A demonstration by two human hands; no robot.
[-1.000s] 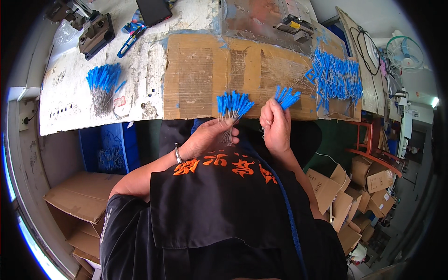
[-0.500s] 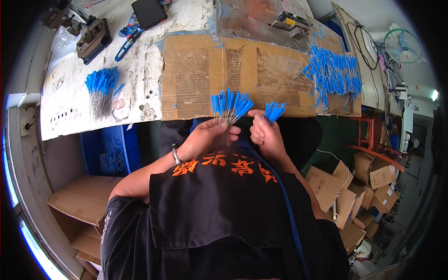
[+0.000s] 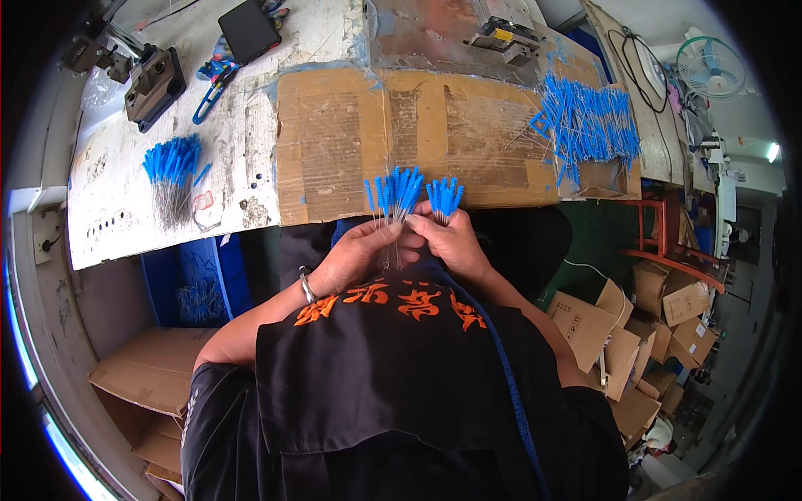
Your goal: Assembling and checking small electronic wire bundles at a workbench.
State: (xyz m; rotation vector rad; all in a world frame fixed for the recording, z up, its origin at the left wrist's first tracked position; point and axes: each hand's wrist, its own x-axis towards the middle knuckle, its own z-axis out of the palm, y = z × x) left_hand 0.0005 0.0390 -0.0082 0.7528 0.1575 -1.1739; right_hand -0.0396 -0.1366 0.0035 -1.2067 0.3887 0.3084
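My left hand (image 3: 365, 253) is closed on a fanned bunch of small wire-stemmed brushes (image 3: 396, 194), their blue heads pointing up and away from me. In my right hand (image 3: 456, 245) is a smaller bunch of the same brushes (image 3: 446, 197), held in the curled fingers. The thumb and fingertips of that hand touch the stems of the left bunch. Both hands are close together just off the table's near edge. Parts of the wire stems are hidden behind my fingers.
Cardboard (image 3: 326, 142) covers the table's middle. A big brush pile (image 3: 589, 125) lies at right, a standing bundle (image 3: 171, 167) at left. Farther off are a cutter (image 3: 213, 96), a black device (image 3: 249, 32) and a metal press (image 3: 154, 83). A blue bin (image 3: 236, 275) stands below left.
My right hand has moved left, so its bunch is now beside the left one and its fingertips meet the left bunch's stems. The whole view has shifted slightly.
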